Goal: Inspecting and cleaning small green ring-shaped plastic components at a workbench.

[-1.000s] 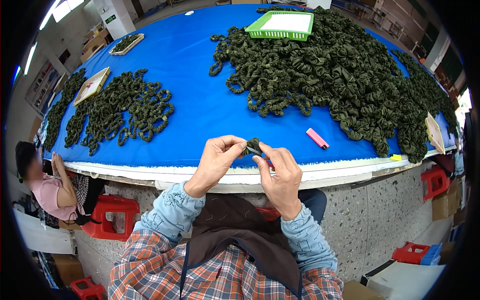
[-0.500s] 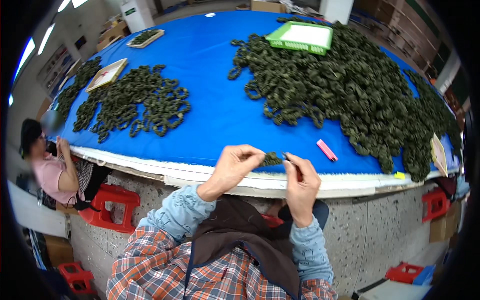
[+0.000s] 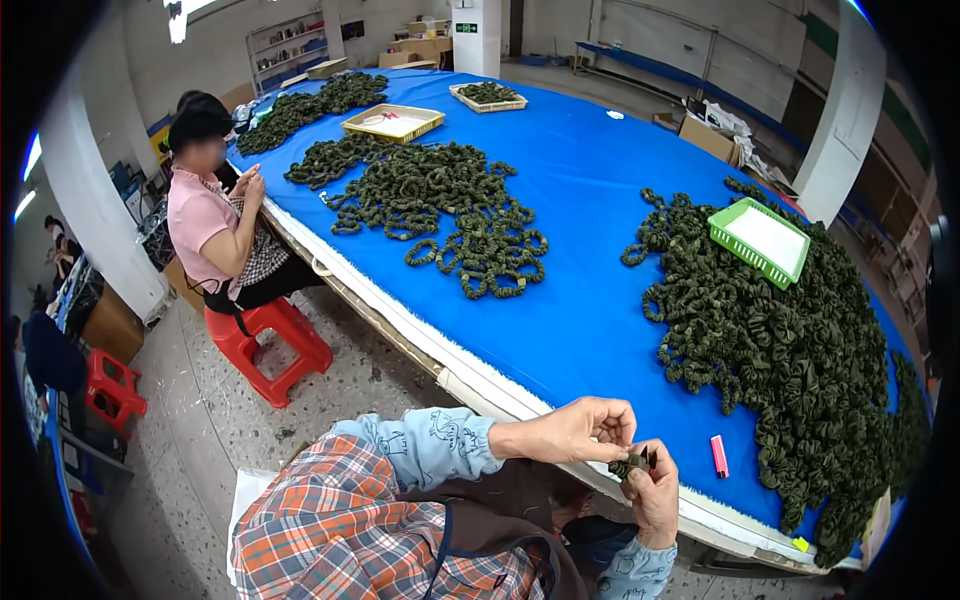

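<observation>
One small dark green scrunchie (image 3: 632,464) sits between the two hands at the near edge of the blue table (image 3: 590,240), just below the table's white rim. The left hand (image 3: 580,430) pinches its upper left side with thumb and fingertips together; the right hand (image 3: 655,490) has its fingers curled and clamped on its lower right side. It is too bunched to tell any long axis or which way it points.

On the table lie three big heaps of scrunchies: the largest (image 3: 790,350) right of the hands, one (image 3: 440,210) far left, one (image 3: 310,105) at the far corner. Three trays: one green (image 3: 760,240), two yellow (image 3: 393,122). One pink marker (image 3: 718,456) lies just right of the hands. Bare blue cloth runs between the heaps. One seated co-worker (image 3: 215,215) is at the table's left edge on a red stool (image 3: 265,345).
</observation>
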The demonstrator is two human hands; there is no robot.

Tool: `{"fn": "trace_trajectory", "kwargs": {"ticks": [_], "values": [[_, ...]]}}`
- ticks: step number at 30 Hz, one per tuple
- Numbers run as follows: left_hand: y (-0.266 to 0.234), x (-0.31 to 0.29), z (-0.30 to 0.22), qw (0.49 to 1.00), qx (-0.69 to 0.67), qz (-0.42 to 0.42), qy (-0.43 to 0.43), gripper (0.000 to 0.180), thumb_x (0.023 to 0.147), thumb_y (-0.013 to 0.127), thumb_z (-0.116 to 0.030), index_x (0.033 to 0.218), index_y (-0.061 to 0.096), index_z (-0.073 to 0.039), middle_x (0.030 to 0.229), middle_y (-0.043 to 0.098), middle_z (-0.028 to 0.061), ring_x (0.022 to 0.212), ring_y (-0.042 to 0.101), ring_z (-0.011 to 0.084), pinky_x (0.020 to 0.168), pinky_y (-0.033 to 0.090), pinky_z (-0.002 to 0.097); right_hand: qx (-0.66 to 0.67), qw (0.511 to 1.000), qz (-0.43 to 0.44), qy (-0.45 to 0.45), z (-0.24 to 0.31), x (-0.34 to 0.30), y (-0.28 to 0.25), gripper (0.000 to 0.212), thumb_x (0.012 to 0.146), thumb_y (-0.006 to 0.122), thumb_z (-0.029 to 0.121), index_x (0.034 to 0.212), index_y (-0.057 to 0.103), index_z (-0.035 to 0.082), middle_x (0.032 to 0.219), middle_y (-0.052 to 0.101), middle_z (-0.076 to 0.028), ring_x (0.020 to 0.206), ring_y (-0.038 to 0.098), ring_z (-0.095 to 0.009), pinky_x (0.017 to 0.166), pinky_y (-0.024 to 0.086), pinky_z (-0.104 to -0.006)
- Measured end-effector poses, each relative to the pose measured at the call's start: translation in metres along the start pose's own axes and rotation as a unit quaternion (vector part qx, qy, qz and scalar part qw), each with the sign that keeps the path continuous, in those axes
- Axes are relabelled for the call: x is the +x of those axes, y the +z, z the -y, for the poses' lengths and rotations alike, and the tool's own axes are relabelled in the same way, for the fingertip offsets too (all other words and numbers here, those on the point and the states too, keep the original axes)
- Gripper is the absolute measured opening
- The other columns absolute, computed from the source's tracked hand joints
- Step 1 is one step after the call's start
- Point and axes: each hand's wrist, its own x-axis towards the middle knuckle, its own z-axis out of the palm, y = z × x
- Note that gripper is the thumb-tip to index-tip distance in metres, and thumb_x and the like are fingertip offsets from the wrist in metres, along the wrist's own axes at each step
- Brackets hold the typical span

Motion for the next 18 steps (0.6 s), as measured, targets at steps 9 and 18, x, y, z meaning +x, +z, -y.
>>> {"fn": "trace_trajectory", "kwargs": {"ticks": [9, 18], "values": [[0.001, -0.009, 0.0, 0.995, 0.068, -0.035, -0.061, 0.021, 0.088, 0.067, -0.003, 0.104, 0.054, -0.005, 0.086, 0.061, 0.0021, 0.074, 0.053, 0.0071, 0.068, 0.045, 0.0213, -0.19, 0.973, -0.031, -0.125, -0.01, 0.007, 0.007, 0.024, 0.075, 0.068, -0.004, 0.097, 0.061, 0.002, 0.099, 0.056, -0.006, 0.07, 0.05, -0.011, 0.06, 0.038, -0.0179], [0.008, -0.019, 0.017, 0.919, -0.378, 0.04, -0.101, 0.021, 0.088, 0.067, -0.009, 0.104, 0.053, -0.008, 0.082, 0.06, 0.0026, 0.069, 0.054, 0.0086, 0.063, 0.043, 0.0225, 0.053, 0.995, 0.011, -0.082, -0.011, -0.009, -0.004, 0.02, 0.078, 0.068, -0.005, 0.09, 0.054, 0.003, 0.085, 0.059, -0.011, 0.059, 0.049, -0.012, 0.053, 0.04, -0.019]]}}
